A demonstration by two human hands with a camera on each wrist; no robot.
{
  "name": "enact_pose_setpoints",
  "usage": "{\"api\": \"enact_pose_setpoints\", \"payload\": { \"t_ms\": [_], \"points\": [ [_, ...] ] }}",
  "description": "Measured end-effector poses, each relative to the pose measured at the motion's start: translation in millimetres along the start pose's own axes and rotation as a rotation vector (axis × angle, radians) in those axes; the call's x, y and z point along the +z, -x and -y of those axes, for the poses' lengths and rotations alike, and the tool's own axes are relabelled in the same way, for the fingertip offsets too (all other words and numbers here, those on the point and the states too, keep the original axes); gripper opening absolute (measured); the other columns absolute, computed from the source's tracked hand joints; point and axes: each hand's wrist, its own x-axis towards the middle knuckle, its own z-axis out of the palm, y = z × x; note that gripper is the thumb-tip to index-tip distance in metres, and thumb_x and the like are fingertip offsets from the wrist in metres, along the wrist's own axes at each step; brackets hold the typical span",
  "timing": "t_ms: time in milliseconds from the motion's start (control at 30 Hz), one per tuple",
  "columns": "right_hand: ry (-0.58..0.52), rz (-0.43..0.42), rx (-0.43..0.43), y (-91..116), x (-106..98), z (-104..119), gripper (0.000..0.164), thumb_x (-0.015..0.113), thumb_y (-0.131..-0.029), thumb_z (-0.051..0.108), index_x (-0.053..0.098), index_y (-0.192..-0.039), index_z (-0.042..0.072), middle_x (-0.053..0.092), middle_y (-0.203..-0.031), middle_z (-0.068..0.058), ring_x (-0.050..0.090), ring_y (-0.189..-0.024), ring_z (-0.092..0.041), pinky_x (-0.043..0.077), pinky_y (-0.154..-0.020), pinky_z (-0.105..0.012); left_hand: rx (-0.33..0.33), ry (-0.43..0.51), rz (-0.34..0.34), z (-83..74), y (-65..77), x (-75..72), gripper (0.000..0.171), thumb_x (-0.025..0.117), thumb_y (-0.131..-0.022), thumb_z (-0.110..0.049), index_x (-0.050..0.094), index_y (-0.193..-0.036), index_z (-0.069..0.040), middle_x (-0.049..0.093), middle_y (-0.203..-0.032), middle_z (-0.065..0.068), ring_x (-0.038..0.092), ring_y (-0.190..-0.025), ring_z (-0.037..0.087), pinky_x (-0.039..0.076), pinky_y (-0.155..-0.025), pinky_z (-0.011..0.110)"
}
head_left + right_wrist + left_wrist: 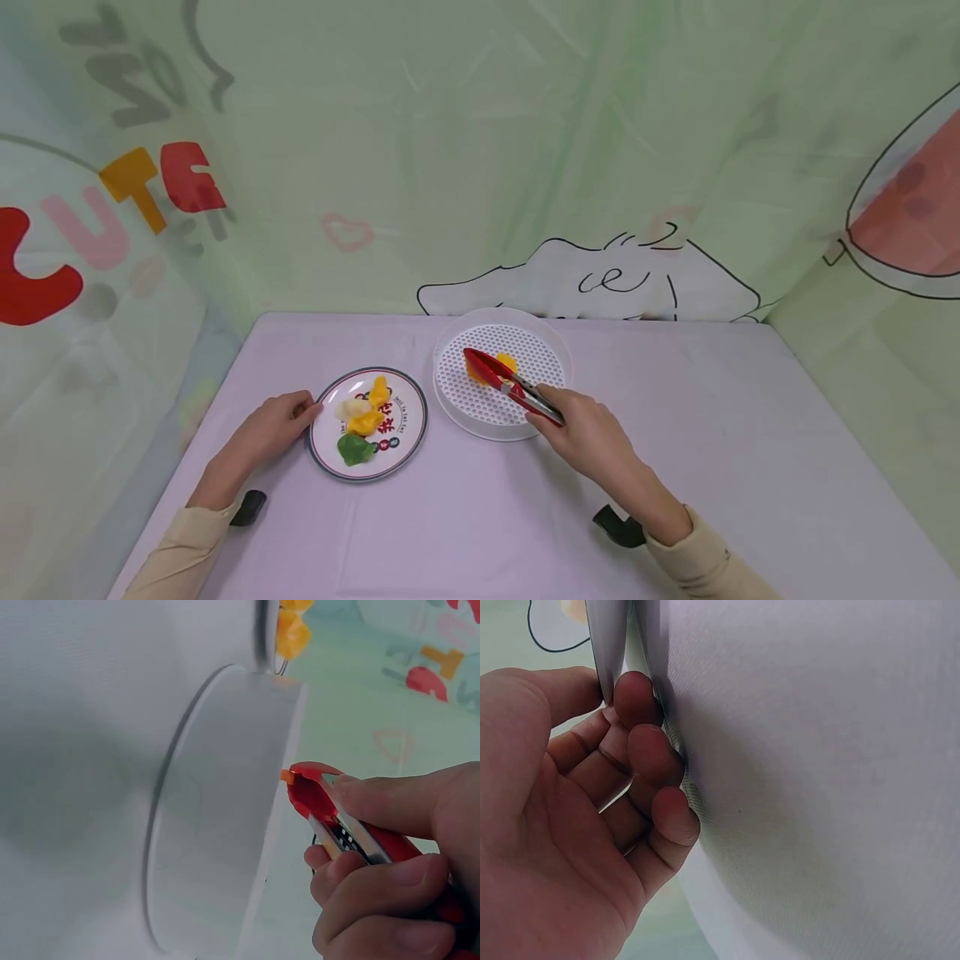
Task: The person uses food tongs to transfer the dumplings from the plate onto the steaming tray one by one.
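Note:
My left hand [273,427] pinches the left rim of a round white plate [327,437] between thumb and fingers; the left wrist view shows the plate edge [607,652] there. On the plate lie yellow dumpling-shaped pieces [365,423], a whitish one [352,408] and a green one [355,449]. With curled fingers, my right hand [596,437] grips red-and-silver tongs [542,402] over a round white perforated tray [480,408]. Yellow-orange pieces [507,362] lie by the tong heads. In the right wrist view an orange bit [286,776] shows at the tips; whether the tongs clamp it is unclear.
A pale lilac cloth covers the table [465,525]. Printed curtains [420,150] stand behind it and at both sides. Black wrist-camera parts [621,527] show below each wrist. The tray's raised wall [217,802] stands below the tongs.

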Motion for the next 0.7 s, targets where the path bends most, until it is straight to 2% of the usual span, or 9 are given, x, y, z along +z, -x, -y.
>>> {"api": "enact_pose_setpoints", "payload": {
  "t_ms": [400,567,700],
  "points": [
    [0.014,0.027,0.021,-2.2,5.4,-6.9,0.051,0.076,-0.089,0.027,0.063,-0.132,0.003,0.070,-0.120,-0.015,0.061,-0.084,-0.021,0.047,-0.066,-0.029,0.003,-0.003,0.000,2.2,-1.9,1.3,0.021,0.056,-0.103,-0.026,0.059,-0.091,-0.009,0.051,-0.072,0.001,0.048,-0.069,0.017,0.038,-0.063,0.030],
    [0.017,0.024,0.046,-2.7,8.2,-6.5,0.060,0.077,-0.088,0.032,0.059,-0.137,0.002,0.069,-0.124,-0.016,0.065,-0.096,-0.025,0.054,-0.077,-0.039,0.015,-0.003,-0.002,1.4,-1.1,0.2,0.022,0.056,-0.103,-0.026,0.059,-0.090,-0.009,0.050,-0.071,0.001,0.047,-0.069,0.017,0.037,-0.063,0.030],
    [-0.001,0.027,0.065,-2.6,9.1,-3.6,0.069,0.079,-0.086,0.035,0.054,-0.141,0.001,0.065,-0.130,-0.018,0.064,-0.107,-0.028,0.055,-0.088,-0.045,0.009,-0.013,-0.002,1.4,-1.8,0.8,0.022,0.056,-0.102,-0.026,0.059,-0.090,-0.008,0.050,-0.071,0.001,0.048,-0.069,0.017,0.037,-0.064,0.031]
  ]
}}
